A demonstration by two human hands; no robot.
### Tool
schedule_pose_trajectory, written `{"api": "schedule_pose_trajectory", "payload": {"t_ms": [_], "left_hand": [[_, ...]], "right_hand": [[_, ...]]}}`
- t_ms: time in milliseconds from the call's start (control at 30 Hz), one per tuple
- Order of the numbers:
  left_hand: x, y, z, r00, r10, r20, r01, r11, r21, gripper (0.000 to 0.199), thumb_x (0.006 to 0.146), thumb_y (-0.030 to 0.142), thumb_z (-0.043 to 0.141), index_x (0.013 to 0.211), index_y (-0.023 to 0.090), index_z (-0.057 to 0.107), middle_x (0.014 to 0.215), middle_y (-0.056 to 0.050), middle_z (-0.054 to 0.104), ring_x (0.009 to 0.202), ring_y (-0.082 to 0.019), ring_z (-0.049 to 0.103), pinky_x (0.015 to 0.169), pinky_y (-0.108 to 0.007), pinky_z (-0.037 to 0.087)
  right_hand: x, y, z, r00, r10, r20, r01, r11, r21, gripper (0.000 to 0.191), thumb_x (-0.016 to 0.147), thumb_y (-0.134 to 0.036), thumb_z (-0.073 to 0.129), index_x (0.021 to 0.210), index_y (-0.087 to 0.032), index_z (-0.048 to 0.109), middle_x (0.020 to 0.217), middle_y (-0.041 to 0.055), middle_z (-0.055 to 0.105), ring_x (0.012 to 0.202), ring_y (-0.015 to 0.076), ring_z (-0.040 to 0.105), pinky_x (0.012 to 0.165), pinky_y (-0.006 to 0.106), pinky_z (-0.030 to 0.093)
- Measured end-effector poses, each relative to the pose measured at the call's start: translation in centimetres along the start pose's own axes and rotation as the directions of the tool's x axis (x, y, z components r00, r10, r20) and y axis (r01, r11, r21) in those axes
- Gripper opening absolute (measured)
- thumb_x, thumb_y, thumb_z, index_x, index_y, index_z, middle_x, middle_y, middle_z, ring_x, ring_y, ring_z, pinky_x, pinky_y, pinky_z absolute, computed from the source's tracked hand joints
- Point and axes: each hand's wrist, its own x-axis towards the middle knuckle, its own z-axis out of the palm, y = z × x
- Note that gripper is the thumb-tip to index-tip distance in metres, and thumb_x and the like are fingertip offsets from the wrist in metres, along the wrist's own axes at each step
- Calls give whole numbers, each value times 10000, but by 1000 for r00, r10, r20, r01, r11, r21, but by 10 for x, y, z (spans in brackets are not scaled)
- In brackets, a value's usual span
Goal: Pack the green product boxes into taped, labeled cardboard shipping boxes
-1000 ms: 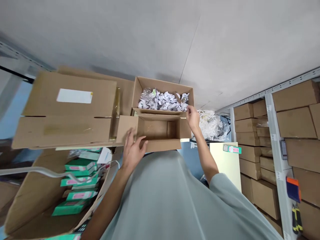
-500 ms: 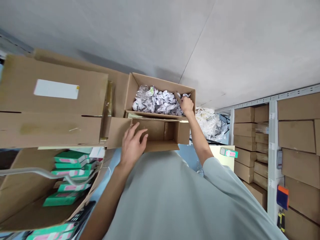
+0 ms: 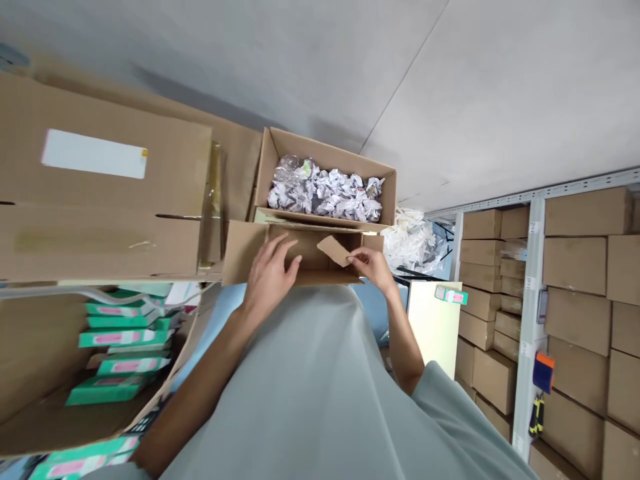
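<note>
An open cardboard box (image 3: 309, 276) stands against my body, with its flaps spread to the sides. My left hand (image 3: 273, 272) rests at its left end, fingers apart and holding nothing. Over the box's right half, my right hand (image 3: 369, 265) pinches a small flat piece of cardboard (image 3: 334, 251) by its right end; the piece is tilted. Just behind stands another open box (image 3: 262, 175) holding crumpled white paper (image 3: 335, 193) and some clear plastic at its left.
Large closed cartons (image 3: 100, 233) stand at the left, above a carton of green boxes (image 3: 125, 339). Shredded white paper (image 3: 413, 241) lies right of the boxes. Shelving (image 3: 531, 287) with cartons stands at the far right, tools hanging on its post.
My right hand has come out of the paper-filled box toward me, bringing the cardboard piece over the nearer box. My left hand stays by the left flap. The view has shifted slightly.
</note>
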Motion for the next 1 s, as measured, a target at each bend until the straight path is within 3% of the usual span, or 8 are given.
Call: {"api": "schedule_pose_trajectory", "payload": {"t_ms": [100,267,367,467,533,667,800,1000], "left_hand": [[1,1,2,999,20,27,-20,1000,10,447,1100,362,574,1516,257,698,1659,-156,666,1562,-396,617,1361,-614,473],[-10,5,8,997,8,73,-14,997,70,423,1127,383,508,1456,230,725,1660,-175,667,1538,-396,637,1341,-612,484],[-20,7,10,997,0,77,-6,996,87,410,1135,386,492,1423,234,741,1659,-169,671,1533,-395,641,1339,-610,487],[-28,7,11,999,-2,54,-2,997,71,401,1131,375,508,1425,242,745,1657,-164,671,1545,-384,632,1354,-601,482],[-33,7,11,999,-5,36,3,998,62,394,1131,375,517,1423,241,746,1652,-164,674,1545,-380,634,1357,-593,485],[-41,7,12,999,-28,19,27,998,60,386,1140,387,515,1415,248,748,1652,-152,677,1546,-375,637,1350,-585,499],[-46,6,13,999,-43,15,42,998,53,395,1145,399,504,1405,243,757,1644,-158,685,1527,-378,650,1343,-591,507],[-47,7,15,999,-44,21,43,998,47,404,1141,407,501,1397,241,765,1633,-162,691,1528,-384,649,1342,-596,505]], "right_hand": [[5,-8,1,1000,-22,-21,18,988,-156,179,1072,-410,762,1139,-277,859,1048,32,890,884,232,818,906,360,680],[60,-30,-43,979,-150,-142,85,920,-382,294,1176,-345,602,1345,-241,819,1350,101,858,1121,259,832,1105,382,641],[119,-35,-58,995,-89,-34,53,813,-579,367,1107,-257,713,1467,-230,777,1463,137,811,1302,316,791,1188,443,605],[171,-34,-52,991,-25,133,109,725,-680,436,1056,-218,778,1491,-243,780,1596,148,740,1425,327,733,1251,458,566],[189,-32,-44,983,-5,181,135,687,-714,373,1063,-223,771,1432,-249,814,1606,142,730,1412,321,732,1242,442,565],[187,-34,-40,987,-48,153,146,653,-743,254,1140,-234,632,1275,-252,847,1435,128,805,1291,325,762,1141,431,598],[167,-40,-51,979,-189,74,185,678,-712,321,1188,-245,490,1300,-244,790,1387,125,789,1225,322,746,1089,418,591],[158,-53,-56,969,-245,3,187,731,-656,296,1186,-244,452,1274,-205,733,1362,131,754,1213,303,716,1097,398,557]]}}
